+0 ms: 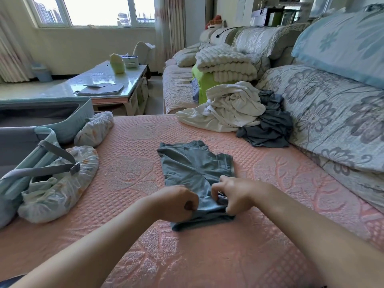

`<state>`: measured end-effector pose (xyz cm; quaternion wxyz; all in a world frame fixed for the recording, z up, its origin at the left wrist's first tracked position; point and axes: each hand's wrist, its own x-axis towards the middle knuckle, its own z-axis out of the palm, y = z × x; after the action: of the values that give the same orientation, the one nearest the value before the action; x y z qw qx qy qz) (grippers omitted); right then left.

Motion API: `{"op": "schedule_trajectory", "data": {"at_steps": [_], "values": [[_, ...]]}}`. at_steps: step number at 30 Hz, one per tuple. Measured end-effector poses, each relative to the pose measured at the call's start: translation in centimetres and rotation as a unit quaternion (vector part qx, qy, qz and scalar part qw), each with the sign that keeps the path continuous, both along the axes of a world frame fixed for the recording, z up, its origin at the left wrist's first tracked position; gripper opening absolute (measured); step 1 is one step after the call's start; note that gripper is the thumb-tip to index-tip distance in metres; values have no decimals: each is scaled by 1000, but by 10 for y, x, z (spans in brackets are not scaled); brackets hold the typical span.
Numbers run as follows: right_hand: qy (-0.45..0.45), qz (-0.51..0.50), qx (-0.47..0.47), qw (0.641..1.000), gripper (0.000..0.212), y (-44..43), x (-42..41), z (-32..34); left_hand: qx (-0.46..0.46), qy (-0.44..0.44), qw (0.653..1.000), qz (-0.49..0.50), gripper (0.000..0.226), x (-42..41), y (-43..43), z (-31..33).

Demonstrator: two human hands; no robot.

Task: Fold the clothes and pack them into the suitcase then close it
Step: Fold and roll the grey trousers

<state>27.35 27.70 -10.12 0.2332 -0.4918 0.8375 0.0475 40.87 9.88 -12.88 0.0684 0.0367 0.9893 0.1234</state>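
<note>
Grey-blue garment [195,169] lies flat on the pink sofa cover [128,175], near edge bunched. Left hand [178,201] and right hand [234,194] both pinch that edge, fingers curled. Open suitcase [47,117] sits at left, well apart.

Bare pink quilted bedspread [128,167] is seen between the grey-blue garment [193,169] and the open suitcase [82,116] at the left, and a hand could be passed there. The suitcase's near half is crossed by a grey strap [58,152], and its edge is crowded by a white elastic-edged cover [62,190] and a second cover [93,127]. At the back right the way is blocked by a heap of white and dark grey clothes [239,109]. The right side is walled off by floral cushions [332,121].
</note>
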Motion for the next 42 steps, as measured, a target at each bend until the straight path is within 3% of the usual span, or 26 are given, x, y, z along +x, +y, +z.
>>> {"op": "schedule_trajectory", "data": {"at_steps": [2,5,10,14,16,19,21,24,26,27,28,29,31,34,37,42], "values": [[24,-5,-24,999,42,4,-3,-2,3,-16,1000,22,5,1,2,3],[36,-40,-84,995,28,5,-3,4,32,-73,997,24,8,0,4,12],[-9,-28,20,999,14,-1,12,8,19,-155,988,-5,21,0,7,16],[81,45,18,996,51,-7,23,5,-156,-79,984,-36,67,6,-3,9],[142,92,18,985,56,-11,28,-2,-147,-42,987,-45,55,10,-7,0],[158,105,-40,981,34,-19,32,-9,-35,18,999,-24,11,12,-12,-3],[123,86,-62,987,23,-23,34,-4,-14,-26,999,19,15,13,-17,11],[-34,23,-15,999,10,-28,38,5,1,-214,976,30,13,17,-22,27],[-131,-9,8,991,8,-32,39,8,121,-332,934,50,11,21,-21,30],[-167,-31,-13,985,13,-35,37,10,199,-344,915,72,11,21,-22,28],[-190,-57,-50,979,18,-41,33,11,255,-307,912,98,12,17,-26,26],[-183,-78,-95,975,20,-47,28,12,260,-227,931,115,10,11,-33,23],[-80,-89,-172,978,21,-62,14,11,197,-38,967,160,14,-5,-49,17],[18,-118,-239,964,26,-86,-6,1,84,151,954,245,19,-24,-76,6],[46,-127,-260,956,31,-107,-24,-14,-10,182,951,251,27,-41,-95,0],[170,-105,-179,963,35,-132,-48,-38,-25,172,956,238,34,-79,-125,-11]]}}
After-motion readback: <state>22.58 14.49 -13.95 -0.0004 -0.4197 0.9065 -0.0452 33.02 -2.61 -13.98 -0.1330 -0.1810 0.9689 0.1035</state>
